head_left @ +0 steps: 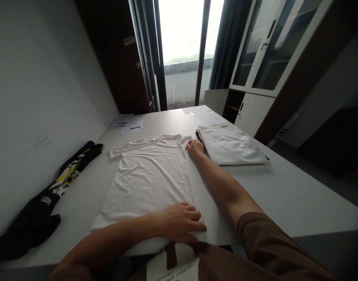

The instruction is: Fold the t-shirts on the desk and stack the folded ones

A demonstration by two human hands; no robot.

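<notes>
A white short-sleeved T-shirt point(151, 171) lies spread on the table, its neckline at the far end and its hem at the near edge. My right hand point(195, 147) is at the shirt's right sleeve, with bent fingers closed on the cloth. Near the lower right corner of the shirt, my left hand point(181, 221) has its fingers curled over the side edge by the hem; its forearm crosses the lower part of the shirt. The fingertips' hold on the cloth is partly hidden.
A folded white cloth stack point(230, 144) with dark edges lies to the right. A black garment with yellow and white pattern point(50, 197) runs along the wall at left. Papers point(126, 124) lie on the white table point(284, 195). A cabinet point(255, 113) stands beyond, one lower door open.
</notes>
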